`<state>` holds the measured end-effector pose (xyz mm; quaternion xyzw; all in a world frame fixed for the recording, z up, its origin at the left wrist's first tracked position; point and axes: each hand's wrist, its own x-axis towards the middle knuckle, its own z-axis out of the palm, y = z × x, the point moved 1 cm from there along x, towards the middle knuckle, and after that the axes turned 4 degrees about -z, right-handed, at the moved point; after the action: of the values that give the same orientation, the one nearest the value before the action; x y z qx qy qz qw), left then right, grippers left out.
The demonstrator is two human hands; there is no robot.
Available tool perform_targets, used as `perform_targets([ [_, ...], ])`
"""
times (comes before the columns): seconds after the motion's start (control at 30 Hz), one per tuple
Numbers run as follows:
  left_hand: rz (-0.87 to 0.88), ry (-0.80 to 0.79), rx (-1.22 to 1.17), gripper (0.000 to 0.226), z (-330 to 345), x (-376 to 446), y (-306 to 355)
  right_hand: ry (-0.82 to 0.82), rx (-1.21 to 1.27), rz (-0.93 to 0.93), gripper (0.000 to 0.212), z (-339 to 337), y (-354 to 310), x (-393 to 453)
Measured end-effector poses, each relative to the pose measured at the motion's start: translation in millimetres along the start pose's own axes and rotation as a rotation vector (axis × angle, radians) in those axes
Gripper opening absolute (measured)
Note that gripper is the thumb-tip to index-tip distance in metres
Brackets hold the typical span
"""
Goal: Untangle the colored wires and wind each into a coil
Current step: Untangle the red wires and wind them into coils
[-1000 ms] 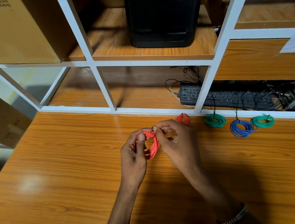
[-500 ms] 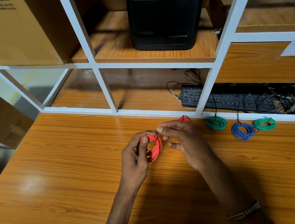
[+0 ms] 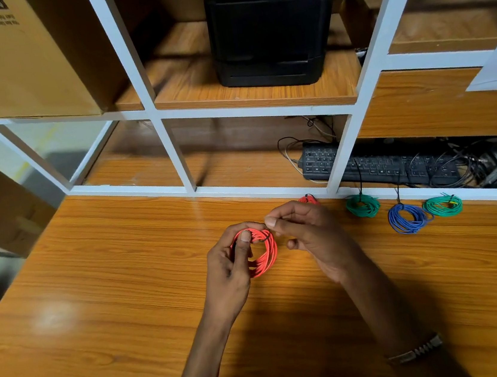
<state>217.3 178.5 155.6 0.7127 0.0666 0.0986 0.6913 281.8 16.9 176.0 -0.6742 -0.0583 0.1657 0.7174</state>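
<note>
My left hand (image 3: 231, 265) grips a red wire coil (image 3: 265, 255) above the wooden table (image 3: 121, 285), thumb pressed on its top. My right hand (image 3: 309, 237) pinches a thin dark tie at the coil's upper right edge with thumb and forefinger. Behind my right hand a second red coil (image 3: 308, 199) is mostly hidden. Along the back edge lie a green coil (image 3: 362, 205), a blue coil (image 3: 407, 218) and another green coil (image 3: 442, 205), each with a dark tie.
A white shelf frame (image 3: 181, 162) rises at the table's back edge. Behind it lie a black keyboard (image 3: 376, 166) and tangled black cables (image 3: 457, 165). On the upper shelf stand a black box (image 3: 268, 26) and a cardboard carton (image 3: 15, 57).
My right hand has shifted a little right and rotated, its fingers now pinching the tie at the coil's top. The left hand keeps the red coil in about the same place.
</note>
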Motion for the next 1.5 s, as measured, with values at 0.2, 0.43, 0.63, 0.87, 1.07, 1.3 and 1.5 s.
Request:
perform_targets([
  [0.2, -0.002, 0.005, -0.045, 0.026, 3.7, -1.4, 0.1, 0.051, 0.161, 0.075, 0.008, 4.4, 5.3, 1.3],
  [0.43, -0.027, 0.028, -0.076, 0.026, 5.7, -6.8, 0.3, 0.101, 0.276, 0.147, 0.017, 5.4, 7.2, -1.3],
  [0.63, -0.028, 0.057, -0.101, 0.027, 9.4, -14.4, 0.8, 0.124, 0.180, 0.023, 0.017, 6.4, 5.0, -4.9],
  [0.87, -0.007, -0.030, -0.134, 0.028, 10.4, -16.5, 3.4, 0.105, 0.303, 0.097, 0.016, 4.1, 5.0, -7.3],
  [1.07, -0.043, -0.078, -0.173, 0.027, 16.4, -15.1, 1.4, 0.064, 0.294, 0.064, 0.008, -5.7, 8.0, -10.0],
  [1.3, -0.064, -0.084, -0.138, 0.029, 34.0, -10.7, 4.4, 0.248, 0.151, -0.100, 0.010, -17.8, 15.5, -6.8],
  [1.5, -0.112, -0.037, -0.146, 0.029, 46.5, -9.4, -2.6, 0.229, 0.152, -0.082, 0.016, -30.1, 13.9, -10.9],
])
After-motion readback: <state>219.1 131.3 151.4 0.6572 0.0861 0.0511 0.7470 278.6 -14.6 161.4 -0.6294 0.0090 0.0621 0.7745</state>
